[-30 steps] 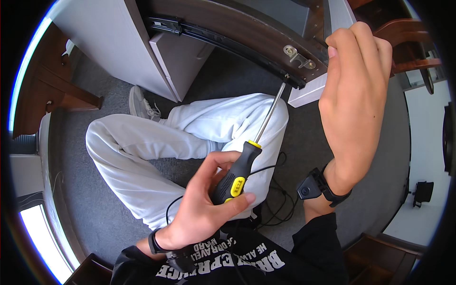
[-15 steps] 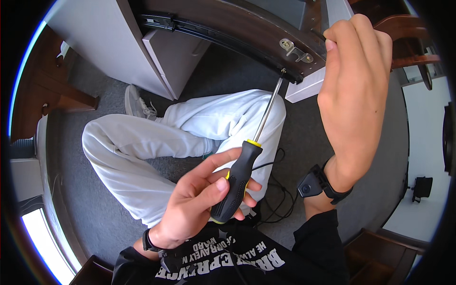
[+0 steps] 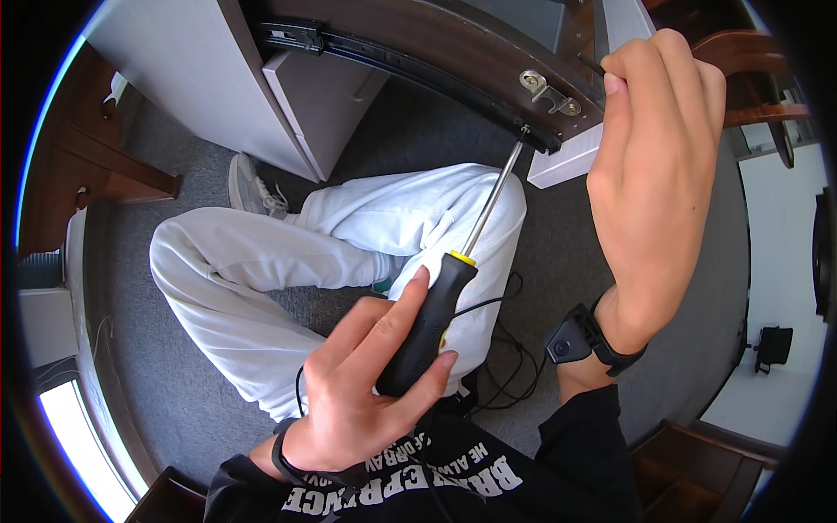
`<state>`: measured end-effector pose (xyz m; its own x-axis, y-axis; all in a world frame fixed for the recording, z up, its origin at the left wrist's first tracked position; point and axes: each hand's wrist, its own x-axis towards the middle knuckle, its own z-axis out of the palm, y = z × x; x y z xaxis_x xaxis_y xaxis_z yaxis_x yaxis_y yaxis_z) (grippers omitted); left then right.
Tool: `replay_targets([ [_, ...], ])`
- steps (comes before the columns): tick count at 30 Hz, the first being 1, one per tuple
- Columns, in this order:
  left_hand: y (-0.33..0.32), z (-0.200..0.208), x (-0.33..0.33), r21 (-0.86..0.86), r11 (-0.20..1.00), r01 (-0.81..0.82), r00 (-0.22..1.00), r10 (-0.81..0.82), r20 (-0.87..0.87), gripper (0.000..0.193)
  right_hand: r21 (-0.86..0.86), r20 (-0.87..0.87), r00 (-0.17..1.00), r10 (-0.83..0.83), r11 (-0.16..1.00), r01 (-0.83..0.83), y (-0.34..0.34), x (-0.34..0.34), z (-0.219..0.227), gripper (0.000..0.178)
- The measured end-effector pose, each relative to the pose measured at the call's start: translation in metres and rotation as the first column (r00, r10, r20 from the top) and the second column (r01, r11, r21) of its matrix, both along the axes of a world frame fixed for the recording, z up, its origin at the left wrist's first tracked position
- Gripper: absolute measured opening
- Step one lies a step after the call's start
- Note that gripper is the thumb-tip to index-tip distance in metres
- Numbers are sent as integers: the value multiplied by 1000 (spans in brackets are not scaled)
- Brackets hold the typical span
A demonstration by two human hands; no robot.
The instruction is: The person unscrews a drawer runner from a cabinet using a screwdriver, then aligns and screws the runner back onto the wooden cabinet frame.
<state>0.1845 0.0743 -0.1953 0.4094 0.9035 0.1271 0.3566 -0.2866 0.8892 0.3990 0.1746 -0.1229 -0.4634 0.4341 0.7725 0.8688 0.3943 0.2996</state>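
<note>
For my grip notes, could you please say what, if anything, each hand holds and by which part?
The left hand holds the screwdriver by its black handle; whether the right hand, curled near the dark brown panel, grips anything cannot be told.

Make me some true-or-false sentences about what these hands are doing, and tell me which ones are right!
1. The left hand holds a screwdriver. True.
2. The screwdriver has a red handle. False: it is black with some yellow.
3. The screwdriver reaches up to the black rail. True.
4. The right hand lies flat on the floor. False: it is raised near the dark wooden board.
5. The person's trousers are white. True.
</note>
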Motion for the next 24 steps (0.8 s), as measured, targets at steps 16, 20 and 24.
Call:
replay_targets([
  [16, 1, 16, -3, -366, 924, 114, 969, -22, 248, 78, -120, 45, 992, -117, 985, 121, -6, -1, 10, 7],
  [20, 0, 13, -6, -116, 992, 56, 995, -46, 93, 68, -147, 166, 970, -175, 969, 200, -8, -5, 14, 7],
  [24, -7, 16, -9, -32, 999, 31, 999, -30, 20, 65, -45, 16, 998, -68, 997, 68, -5, -5, 2, 7],
])
